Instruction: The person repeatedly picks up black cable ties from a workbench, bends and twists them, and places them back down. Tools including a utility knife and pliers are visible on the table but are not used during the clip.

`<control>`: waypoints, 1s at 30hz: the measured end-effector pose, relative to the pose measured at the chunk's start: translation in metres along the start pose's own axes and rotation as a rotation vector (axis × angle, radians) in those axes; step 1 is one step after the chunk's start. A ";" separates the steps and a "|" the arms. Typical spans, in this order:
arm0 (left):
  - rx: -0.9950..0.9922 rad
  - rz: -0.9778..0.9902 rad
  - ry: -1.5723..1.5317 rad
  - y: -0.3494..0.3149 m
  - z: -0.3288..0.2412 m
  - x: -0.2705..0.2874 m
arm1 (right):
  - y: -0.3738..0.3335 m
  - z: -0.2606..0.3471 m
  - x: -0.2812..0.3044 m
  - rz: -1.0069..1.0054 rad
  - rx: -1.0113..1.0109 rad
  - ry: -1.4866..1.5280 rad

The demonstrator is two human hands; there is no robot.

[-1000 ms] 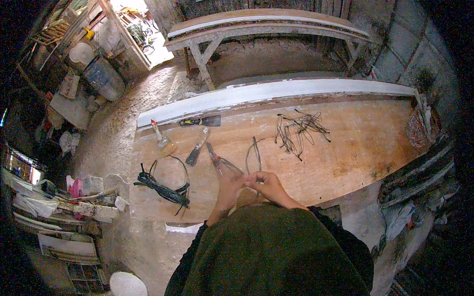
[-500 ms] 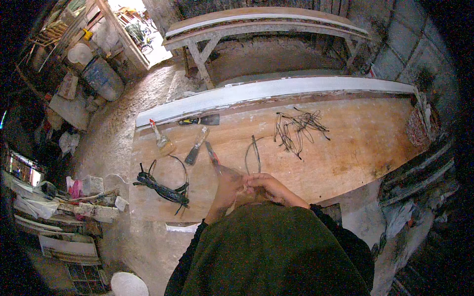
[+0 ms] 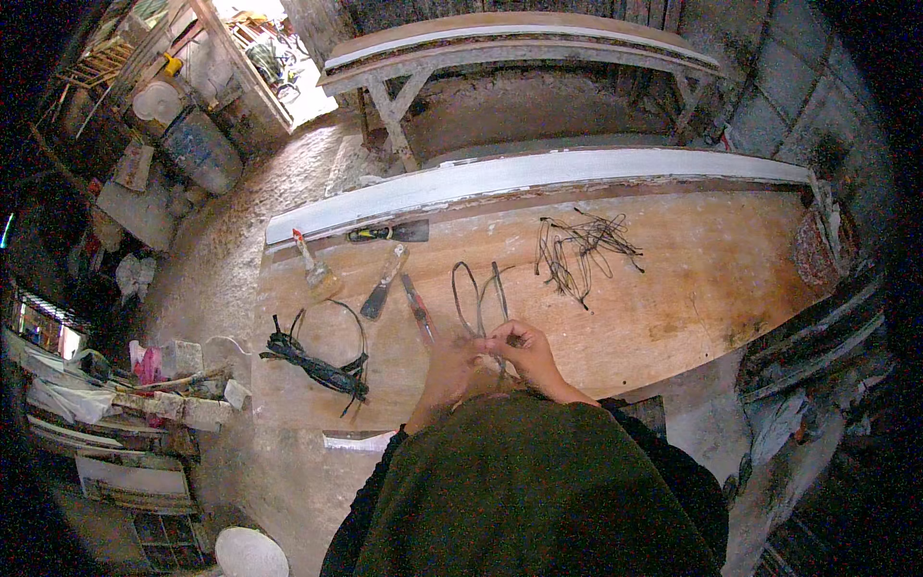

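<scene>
Both of my hands are close together at the near edge of the wooden worktable (image 3: 663,288). My left hand (image 3: 452,373) and my right hand (image 3: 535,365) pinch a thin dark cord (image 3: 460,288), which rises from the fingers in a loop. Another length of it lies on the wood just beyond. A red and black slim tool (image 3: 418,306), its kind unclear, lies beside my left hand. Farther left is a bundle of black cord (image 3: 315,365). To the right and beyond my hands sits a loose tangle of thin black cord (image 3: 577,255).
A paintbrush (image 3: 317,274), a scraper (image 3: 383,284) and another wide-bladed scraper (image 3: 399,232) lie at the table's left. Along its far edge runs a long white board (image 3: 538,175). Behind stands a second bench (image 3: 404,96). A blue barrel (image 3: 200,149) stands by the doorway.
A loop of cord now stands up above my left fingers where none showed before. My right hand has turned slightly, its fingers more curled; the tools on the table stay put.
</scene>
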State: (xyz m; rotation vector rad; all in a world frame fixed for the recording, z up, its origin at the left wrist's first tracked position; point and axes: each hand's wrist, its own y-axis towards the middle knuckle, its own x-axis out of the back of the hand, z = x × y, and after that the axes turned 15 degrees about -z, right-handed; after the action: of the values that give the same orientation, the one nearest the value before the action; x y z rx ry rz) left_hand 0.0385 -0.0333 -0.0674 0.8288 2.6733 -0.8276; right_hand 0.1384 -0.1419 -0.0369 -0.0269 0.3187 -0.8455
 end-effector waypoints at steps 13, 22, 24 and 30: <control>0.058 0.035 -0.237 -0.018 -0.005 -0.010 | -0.005 0.011 0.002 0.045 0.007 -0.078; 0.048 0.069 -0.361 -0.012 0.002 -0.007 | -0.002 0.004 0.004 0.038 -0.007 -0.056; 0.026 0.086 -0.379 -0.012 0.001 -0.007 | -0.002 0.006 0.002 0.051 0.003 -0.025; -0.001 0.034 -0.360 -0.011 0.004 -0.009 | 0.000 0.000 0.001 0.029 -0.055 0.096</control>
State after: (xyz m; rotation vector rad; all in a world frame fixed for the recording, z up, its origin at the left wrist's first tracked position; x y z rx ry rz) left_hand 0.0395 -0.0472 -0.0624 0.6517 2.3385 -0.8730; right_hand 0.1386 -0.1429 -0.0375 -0.0331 0.4319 -0.8109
